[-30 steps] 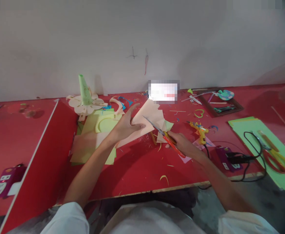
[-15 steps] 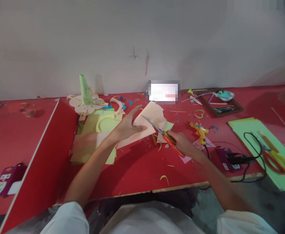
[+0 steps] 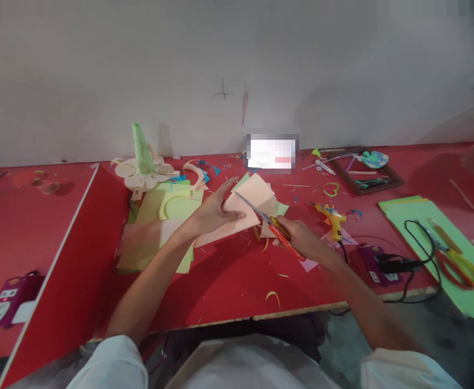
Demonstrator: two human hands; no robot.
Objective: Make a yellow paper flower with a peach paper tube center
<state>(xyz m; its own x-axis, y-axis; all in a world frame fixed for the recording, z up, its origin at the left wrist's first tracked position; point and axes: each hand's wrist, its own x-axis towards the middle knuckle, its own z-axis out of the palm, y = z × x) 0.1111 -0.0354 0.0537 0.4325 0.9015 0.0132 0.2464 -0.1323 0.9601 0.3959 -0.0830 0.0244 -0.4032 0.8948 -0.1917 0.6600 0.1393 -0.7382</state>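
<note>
A folded or cut pale peach paper (image 3: 237, 219) is held by my left hand (image 3: 214, 213), thumb on top and fingers spread behind its far edge. My right hand (image 3: 299, 237) is wrapped round the handles of red and yellow scissors (image 3: 288, 240). Their blades point to the upper left and lie across the paper. Beyond the blades, a squarish flap of the peach paper (image 3: 257, 189) stands out at an angle. Under and beside it are more peach and green paper pieces (image 3: 280, 208).
Yellow and green sheets (image 3: 151, 216) and a paper flower with a green cone (image 3: 142, 148) lie left. To the right are a yellow glue gun (image 3: 333, 219), a purple power box (image 3: 377, 265) with black cables, a brown tray (image 3: 352, 186) and a green stack (image 3: 455, 270) bearing scissors.
The far part of the peach paper has shifted and separated into a flap, with green paper showing behind it. The scissors and my right hand have moved slightly left.
</note>
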